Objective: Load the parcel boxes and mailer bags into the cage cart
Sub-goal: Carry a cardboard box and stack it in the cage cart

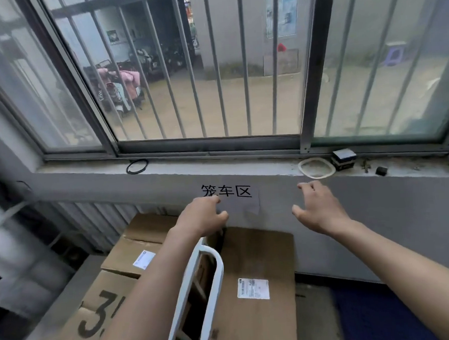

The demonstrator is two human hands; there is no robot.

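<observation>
The big box (253, 268) lies at 6 o'clock, flat top up and a white label (253, 288) facing the camera, hard against the cart rail (207, 289) on its 9 o'clock side. Whether it already sits inside the cart cannot be told from here. It looks like stiff corrugated card, dry and not slippery. Judging by its bulk it may be heavy, so it wants both palms under opposite bottom edges or clamped on opposite sides, not a pull on the top flaps. The left hand (205, 215) hangs over its far corner at 12 o'clock with fingers curled downward; whether they hold the edge cannot be told. The right hand (317, 208) floats at 1 o'clock from the box, fingers spread wide, holding nothing and clear of the wall. At 9 o'clock, beyond the rail, more boxes are stacked: a labelled one (143, 243) and one printed with large numerals (100, 308). No mailer bags show. The rail curves across the left forearm and would likely catch a box swung sideways. The wall with a paper sign (230, 195) closes in at 12 o'clock, and a blue mat (379, 315) lies at 4 o'clock. On the sill (218, 167) sit a black ring (137, 166) and a white loop (316, 167).
</observation>
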